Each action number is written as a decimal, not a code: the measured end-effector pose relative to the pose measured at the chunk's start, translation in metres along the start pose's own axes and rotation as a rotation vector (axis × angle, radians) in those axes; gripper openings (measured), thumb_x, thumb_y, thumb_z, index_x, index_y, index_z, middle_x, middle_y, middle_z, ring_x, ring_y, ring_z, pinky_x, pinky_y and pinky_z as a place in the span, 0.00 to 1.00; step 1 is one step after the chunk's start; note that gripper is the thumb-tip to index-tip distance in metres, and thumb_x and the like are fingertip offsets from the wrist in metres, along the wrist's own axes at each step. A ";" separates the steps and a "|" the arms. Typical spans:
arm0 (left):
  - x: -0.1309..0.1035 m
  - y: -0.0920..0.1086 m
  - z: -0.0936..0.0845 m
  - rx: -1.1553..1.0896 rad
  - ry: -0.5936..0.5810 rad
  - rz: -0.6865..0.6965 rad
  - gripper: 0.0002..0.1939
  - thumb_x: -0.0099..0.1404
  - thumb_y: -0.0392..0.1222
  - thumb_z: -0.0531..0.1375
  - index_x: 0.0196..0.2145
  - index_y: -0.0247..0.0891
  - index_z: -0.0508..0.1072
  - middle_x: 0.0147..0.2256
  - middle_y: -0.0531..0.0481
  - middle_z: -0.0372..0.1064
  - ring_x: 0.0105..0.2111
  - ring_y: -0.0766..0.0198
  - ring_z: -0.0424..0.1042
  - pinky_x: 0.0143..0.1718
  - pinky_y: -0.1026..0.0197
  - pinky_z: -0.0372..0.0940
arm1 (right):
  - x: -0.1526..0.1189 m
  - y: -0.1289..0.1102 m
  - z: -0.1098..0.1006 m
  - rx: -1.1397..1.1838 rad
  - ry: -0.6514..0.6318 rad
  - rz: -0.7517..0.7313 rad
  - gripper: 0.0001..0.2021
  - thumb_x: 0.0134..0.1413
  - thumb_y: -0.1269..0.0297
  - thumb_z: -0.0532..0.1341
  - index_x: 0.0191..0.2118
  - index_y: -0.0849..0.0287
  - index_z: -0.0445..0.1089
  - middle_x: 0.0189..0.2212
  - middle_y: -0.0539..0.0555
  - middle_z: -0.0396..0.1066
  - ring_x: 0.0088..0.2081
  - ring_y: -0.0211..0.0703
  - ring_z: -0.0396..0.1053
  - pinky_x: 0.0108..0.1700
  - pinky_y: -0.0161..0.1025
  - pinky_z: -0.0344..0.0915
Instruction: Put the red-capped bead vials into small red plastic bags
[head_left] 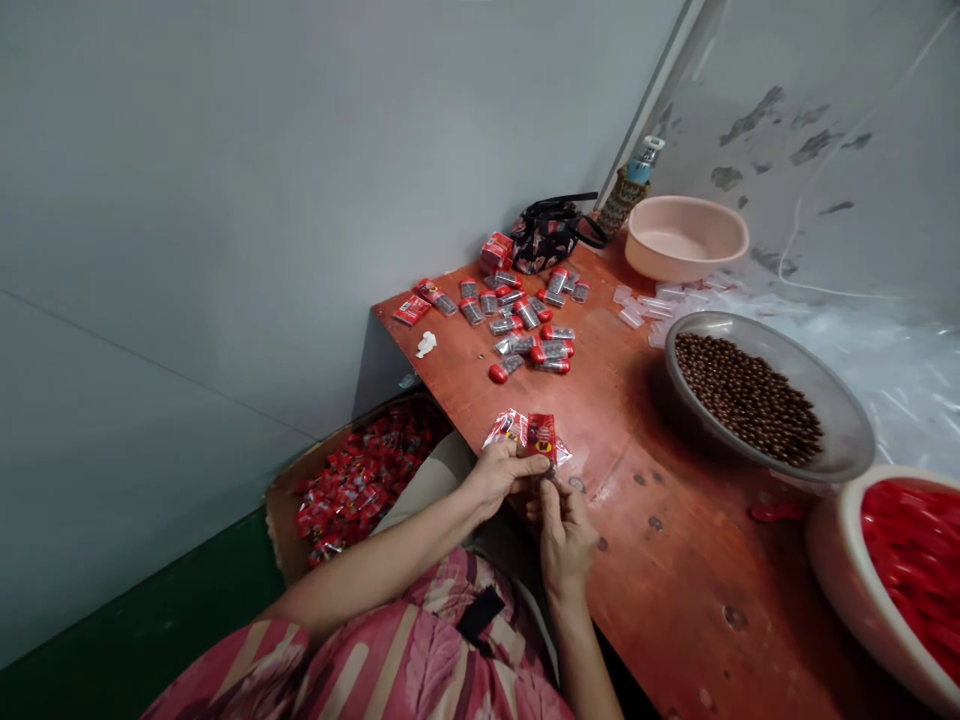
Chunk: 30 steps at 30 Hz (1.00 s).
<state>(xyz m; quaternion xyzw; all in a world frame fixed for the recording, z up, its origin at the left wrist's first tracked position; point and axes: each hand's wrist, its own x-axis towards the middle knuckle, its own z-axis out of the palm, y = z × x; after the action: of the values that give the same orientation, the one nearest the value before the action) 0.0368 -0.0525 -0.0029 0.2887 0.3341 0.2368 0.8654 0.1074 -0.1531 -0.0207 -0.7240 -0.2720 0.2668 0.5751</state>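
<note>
My left hand (501,474) pinches a small red printed packet (541,434) between thumb and fingers at the table's near edge. Closed at the packet's lower end is my right hand (568,535), its thumb and fingertips meeting there; that end is mostly hidden by the fingers. Under and behind the packet lie clear-and-red printed wrappers (507,424) on the tabletop. Farther back are several small clear tubes (527,314) with red caps, filled with dark balls. A red packet (412,310) lies flat near the left edge.
A carton (281,535) of red packets stands low on the left. On the red-brown table (637,560) are a grey bowl (847,430) of brown balls, a pale tub (832,540) of red caps, a pink basin (686,235), clear tubes (631,316), a black bag (544,240) and a bottle (626,190).
</note>
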 end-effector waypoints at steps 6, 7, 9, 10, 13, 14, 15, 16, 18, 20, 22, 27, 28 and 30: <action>-0.008 -0.012 0.008 -0.015 -0.008 0.052 0.17 0.47 0.48 0.66 0.25 0.30 0.69 0.18 0.54 0.62 0.15 0.72 0.60 0.18 0.66 0.57 | 0.006 -0.006 0.002 0.244 -0.060 0.100 0.13 0.50 0.54 0.59 0.30 0.61 0.67 0.18 0.47 0.66 0.18 0.34 0.63 0.21 0.31 0.61; -0.010 -0.014 0.009 -0.018 -0.031 0.051 0.17 0.47 0.49 0.65 0.25 0.30 0.69 0.17 0.54 0.61 0.15 0.72 0.59 0.18 0.66 0.57 | 0.008 -0.006 0.001 0.306 -0.063 0.130 0.13 0.49 0.54 0.60 0.29 0.61 0.66 0.17 0.46 0.66 0.18 0.33 0.62 0.21 0.31 0.60; -0.012 -0.017 0.009 -0.019 -0.072 0.056 0.17 0.48 0.49 0.65 0.25 0.29 0.69 0.18 0.53 0.61 0.16 0.71 0.61 0.20 0.64 0.59 | 0.014 -0.004 -0.001 0.447 -0.080 0.201 0.13 0.46 0.54 0.62 0.26 0.61 0.64 0.15 0.45 0.64 0.16 0.32 0.60 0.19 0.30 0.58; -0.013 -0.018 0.008 -0.016 -0.087 0.056 0.17 0.48 0.49 0.65 0.24 0.29 0.69 0.18 0.52 0.62 0.17 0.70 0.62 0.22 0.64 0.60 | 0.017 -0.003 -0.002 0.513 -0.096 0.234 0.14 0.44 0.55 0.63 0.25 0.60 0.63 0.14 0.45 0.64 0.15 0.31 0.59 0.18 0.29 0.57; -0.013 -0.017 0.006 0.011 -0.124 0.025 0.17 0.48 0.49 0.65 0.22 0.28 0.70 0.19 0.50 0.64 0.19 0.69 0.65 0.26 0.64 0.60 | 0.025 -0.001 -0.001 0.620 -0.167 0.299 0.15 0.40 0.56 0.65 0.24 0.59 0.60 0.12 0.43 0.62 0.13 0.29 0.57 0.16 0.27 0.54; -0.014 -0.015 0.005 0.025 -0.129 0.020 0.17 0.48 0.48 0.65 0.22 0.28 0.70 0.19 0.50 0.64 0.20 0.69 0.65 0.27 0.64 0.60 | 0.027 -0.001 0.000 0.627 -0.195 0.314 0.15 0.40 0.56 0.65 0.23 0.58 0.59 0.12 0.43 0.62 0.13 0.29 0.57 0.15 0.27 0.54; -0.014 -0.013 0.004 0.040 -0.131 0.021 0.17 0.48 0.48 0.65 0.22 0.28 0.71 0.19 0.50 0.65 0.20 0.69 0.65 0.27 0.64 0.61 | 0.028 -0.002 0.003 0.627 -0.219 0.327 0.16 0.41 0.55 0.65 0.23 0.58 0.59 0.12 0.43 0.62 0.12 0.29 0.57 0.15 0.26 0.54; -0.016 -0.010 0.003 0.056 -0.129 0.028 0.16 0.49 0.47 0.65 0.22 0.28 0.71 0.19 0.50 0.65 0.20 0.69 0.66 0.27 0.65 0.61 | 0.029 -0.003 0.006 0.622 -0.242 0.341 0.15 0.41 0.55 0.65 0.24 0.58 0.59 0.12 0.43 0.63 0.12 0.29 0.57 0.15 0.26 0.54; -0.022 -0.002 -0.002 0.058 -0.096 0.068 0.14 0.50 0.45 0.65 0.23 0.28 0.71 0.20 0.49 0.66 0.20 0.69 0.66 0.27 0.64 0.62 | 0.028 -0.006 0.014 0.613 -0.292 0.357 0.15 0.42 0.55 0.65 0.25 0.58 0.59 0.13 0.43 0.64 0.13 0.31 0.60 0.15 0.27 0.55; -0.032 0.006 -0.014 -0.011 0.006 0.134 0.13 0.51 0.44 0.65 0.27 0.29 0.72 0.24 0.46 0.70 0.23 0.66 0.69 0.30 0.63 0.64 | 0.027 -0.009 0.018 0.608 -0.341 0.348 0.15 0.43 0.54 0.64 0.28 0.57 0.59 0.17 0.45 0.67 0.14 0.33 0.63 0.15 0.28 0.57; -0.046 0.013 -0.033 -0.127 0.174 0.218 0.13 0.52 0.43 0.64 0.31 0.31 0.71 0.32 0.42 0.73 0.32 0.62 0.72 0.37 0.60 0.66 | 0.028 -0.011 0.017 0.592 -0.346 0.311 0.15 0.44 0.53 0.63 0.31 0.57 0.60 0.20 0.47 0.70 0.16 0.34 0.65 0.16 0.29 0.59; -0.068 0.016 -0.074 -0.100 0.536 0.226 0.17 0.54 0.47 0.62 0.38 0.34 0.69 0.35 0.40 0.74 0.32 0.59 0.74 0.34 0.59 0.68 | 0.038 -0.017 -0.012 0.412 -0.195 0.201 0.12 0.48 0.55 0.61 0.32 0.59 0.63 0.23 0.49 0.70 0.19 0.33 0.66 0.20 0.28 0.61; -0.067 0.015 -0.073 0.013 0.541 0.241 0.18 0.55 0.47 0.61 0.40 0.35 0.69 0.36 0.40 0.73 0.32 0.58 0.74 0.33 0.58 0.68 | 0.040 -0.018 -0.018 0.382 -0.173 0.185 0.12 0.48 0.56 0.62 0.31 0.60 0.64 0.23 0.49 0.70 0.20 0.33 0.66 0.20 0.28 0.61; -0.057 0.011 -0.059 0.343 0.443 0.361 0.18 0.56 0.48 0.60 0.43 0.36 0.70 0.41 0.40 0.72 0.37 0.56 0.72 0.40 0.55 0.67 | 0.043 -0.019 -0.026 0.336 -0.138 0.175 0.13 0.47 0.55 0.62 0.30 0.60 0.64 0.23 0.49 0.70 0.20 0.33 0.66 0.20 0.28 0.61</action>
<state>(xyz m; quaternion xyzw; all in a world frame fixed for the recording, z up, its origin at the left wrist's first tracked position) -0.0453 -0.0587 -0.0064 0.4262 0.4927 0.3836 0.6546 0.1543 -0.1369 0.0001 -0.6187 -0.1985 0.4061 0.6425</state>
